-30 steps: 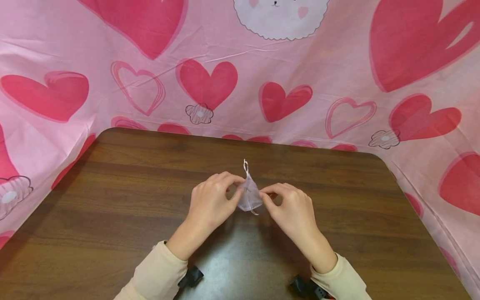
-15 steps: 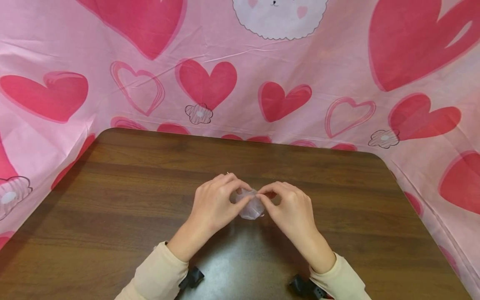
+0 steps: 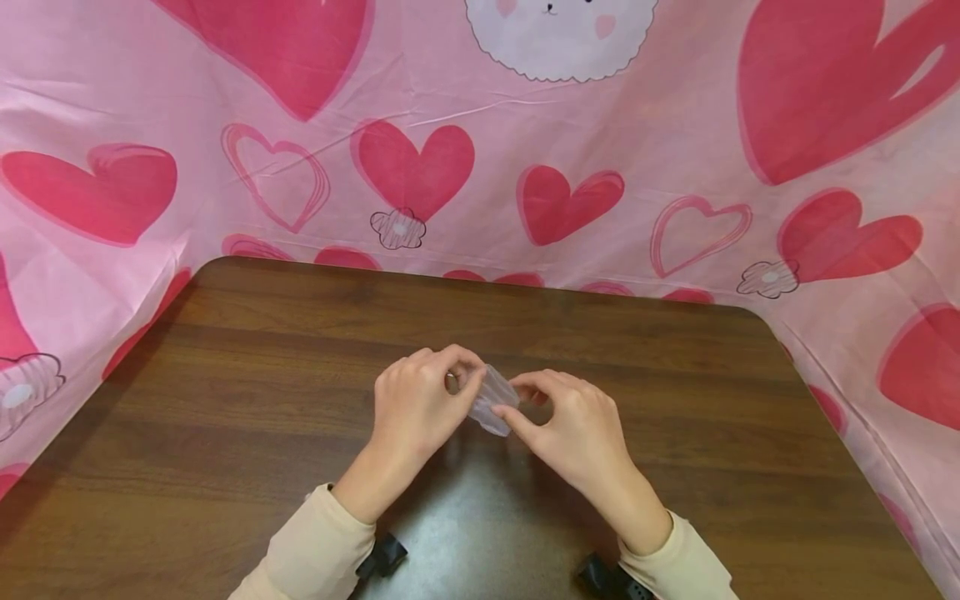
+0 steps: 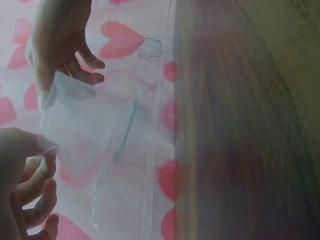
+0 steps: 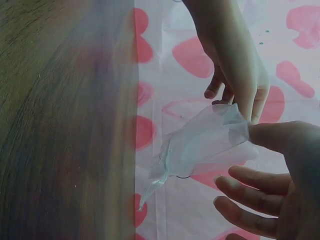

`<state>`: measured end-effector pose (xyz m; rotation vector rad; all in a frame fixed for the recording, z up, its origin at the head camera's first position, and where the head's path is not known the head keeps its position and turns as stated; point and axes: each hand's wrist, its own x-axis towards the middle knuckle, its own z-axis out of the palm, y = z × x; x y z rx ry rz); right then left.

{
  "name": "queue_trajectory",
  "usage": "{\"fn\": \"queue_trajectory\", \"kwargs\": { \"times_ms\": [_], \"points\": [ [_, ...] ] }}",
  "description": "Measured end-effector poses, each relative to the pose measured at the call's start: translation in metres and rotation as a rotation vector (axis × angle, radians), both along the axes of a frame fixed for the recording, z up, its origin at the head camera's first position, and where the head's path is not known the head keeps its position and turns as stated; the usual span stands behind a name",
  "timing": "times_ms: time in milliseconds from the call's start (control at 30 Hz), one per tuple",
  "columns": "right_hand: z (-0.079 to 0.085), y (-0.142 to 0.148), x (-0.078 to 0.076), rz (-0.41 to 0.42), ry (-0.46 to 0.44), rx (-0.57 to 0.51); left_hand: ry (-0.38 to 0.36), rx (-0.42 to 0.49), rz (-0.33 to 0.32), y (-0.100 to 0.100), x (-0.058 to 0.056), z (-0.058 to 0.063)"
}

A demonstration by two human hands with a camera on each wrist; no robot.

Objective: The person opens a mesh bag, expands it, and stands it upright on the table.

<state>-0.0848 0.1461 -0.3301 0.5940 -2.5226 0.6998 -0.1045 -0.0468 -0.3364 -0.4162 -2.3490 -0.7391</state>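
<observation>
A small sheer white drawstring pouch (image 3: 491, 400) hangs between the two hands, above the table. My left hand (image 3: 423, 396) pinches one upper edge of it between thumb and fingers, as the left wrist view also shows. My right hand (image 3: 573, 425) lies along the other side, its thumb (image 5: 272, 135) touching the pouch rim. The right hand's other fingers (image 5: 255, 192) stand spread and apart from the fabric. A shiny pale cord (image 4: 125, 135) runs across the pouch and trails loose off it. Whether anything is inside the pouch I cannot tell.
The dark wooden table (image 3: 300, 350) spreads under both arms, with rounded far corners. Pink cloth (image 3: 495, 108) printed with red hearts hangs behind and at the sides. Black devices, such as the one at the left wrist (image 3: 386, 554), sit beneath both cream sleeves.
The pouch has turned from hanging tip-up to lying slanted between the hands. The right fingers have spread from a pinch, leaving the thumb on the fabric. The left hand shifted slightly leftward.
</observation>
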Motion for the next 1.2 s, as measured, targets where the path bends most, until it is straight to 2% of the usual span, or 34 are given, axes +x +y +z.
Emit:
{"fn": "queue_trajectory", "kwargs": {
  "times_ms": [300,633,867,1200],
  "points": [
    [-0.0022,0.0011,-0.0022,-0.065,-0.001,0.022,0.027,0.018,0.004,-0.0003,-0.0017,-0.0016],
    [-0.0015,0.0026,-0.0055,-0.126,0.073,0.002,0.002,0.007,-0.031,-0.0007,-0.002,-0.0003],
    [-0.0006,0.0036,-0.0062,-0.118,0.099,-0.014,-0.018,-0.057,-0.041,-0.0008,-0.0019,-0.0009],
    [-0.0003,0.0015,-0.0056,-0.096,0.061,0.012,0.022,-0.044,-0.021,-0.0002,-0.0026,-0.0002]
  ]
}}
